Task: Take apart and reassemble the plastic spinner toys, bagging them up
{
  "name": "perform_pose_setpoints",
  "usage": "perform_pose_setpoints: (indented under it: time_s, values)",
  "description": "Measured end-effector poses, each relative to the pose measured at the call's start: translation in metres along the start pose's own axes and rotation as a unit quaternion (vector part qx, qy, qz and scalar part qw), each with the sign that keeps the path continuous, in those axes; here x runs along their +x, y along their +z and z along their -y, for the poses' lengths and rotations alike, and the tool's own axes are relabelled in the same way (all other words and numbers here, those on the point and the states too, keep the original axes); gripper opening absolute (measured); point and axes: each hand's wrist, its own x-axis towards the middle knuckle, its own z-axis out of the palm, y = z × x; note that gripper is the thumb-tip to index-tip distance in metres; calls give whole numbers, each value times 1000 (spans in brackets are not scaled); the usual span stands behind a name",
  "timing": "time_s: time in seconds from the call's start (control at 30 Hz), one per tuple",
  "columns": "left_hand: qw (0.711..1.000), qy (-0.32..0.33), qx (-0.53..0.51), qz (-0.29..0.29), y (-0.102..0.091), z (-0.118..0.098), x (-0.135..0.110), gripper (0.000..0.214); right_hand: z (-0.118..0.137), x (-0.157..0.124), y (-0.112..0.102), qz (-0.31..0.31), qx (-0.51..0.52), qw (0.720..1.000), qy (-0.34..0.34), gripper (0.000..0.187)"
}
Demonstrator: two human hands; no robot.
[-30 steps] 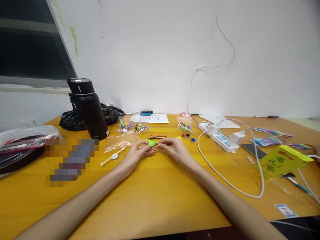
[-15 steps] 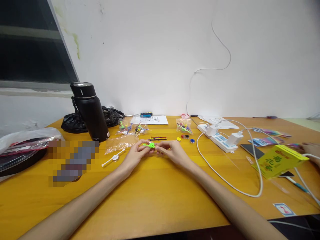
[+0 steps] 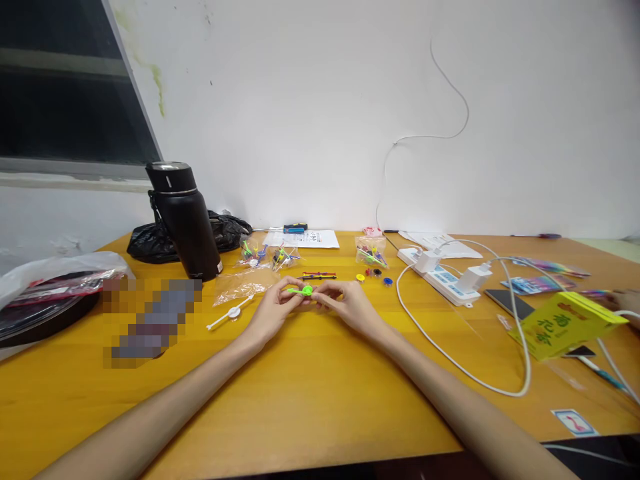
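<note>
Between my fingertips, just above the table, is a small bright green plastic piece [image 3: 307, 291] with a round part and a thin arm. My left hand [image 3: 274, 308] pinches it from the left, and my right hand [image 3: 345, 303] closes on its right end; the fingers partly hide it. Left of my hands lies a white plastic piece [image 3: 231, 313] with a round middle and long arms. Thin coloured sticks [image 3: 320, 275] lie just beyond my fingers. To their right are small round pieces, among them a yellow one [image 3: 360, 278] and a blue one [image 3: 387, 282].
Small clear bags of parts [image 3: 371, 252] lie at the back, near a screwdriver [image 3: 295, 229]. A black bottle [image 3: 187, 230] stands left. On the right are a power strip [image 3: 450, 285] with looping white cables and a yellow box [image 3: 565, 325]. Another person's hand [image 3: 627, 301] shows at the right edge.
The whole view has shifted slightly, so things appear a little further right. In my fingers the green piece has turned slightly, and its round face shows more.
</note>
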Motion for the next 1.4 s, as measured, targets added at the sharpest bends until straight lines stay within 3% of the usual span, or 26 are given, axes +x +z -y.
perform_pose_setpoints:
  time_s: [0.33, 0.8, 0.9, 1.03, 1.2, 1.4]
  values:
    - [999, 31, 37, -4, 7, -9, -4, 40, 2, 1, 0, -13, -19, 1000, -5, 30]
    - [992, 51, 117, 2, -3, -7, -2, 35, 4, -1, 8, 17, 47, 999, 16, 32]
    - [992, 56, 109, -20, -6, -9, 1, 39, 7, -2, 9, 19, 63, 998, 12, 34]
    - [993, 71, 91, -37, -8, -15, 4, 50, 10, -6, 16, 50, 29, 998, 4, 36]
    - [992, 64, 106, -25, -8, -19, 3, 48, 16, -8, 27, 103, -34, 993, -41, 31]
    - [987, 92, 124, -53, -11, -29, 3, 41, 10, -7, 19, 104, -36, 993, -32, 31]
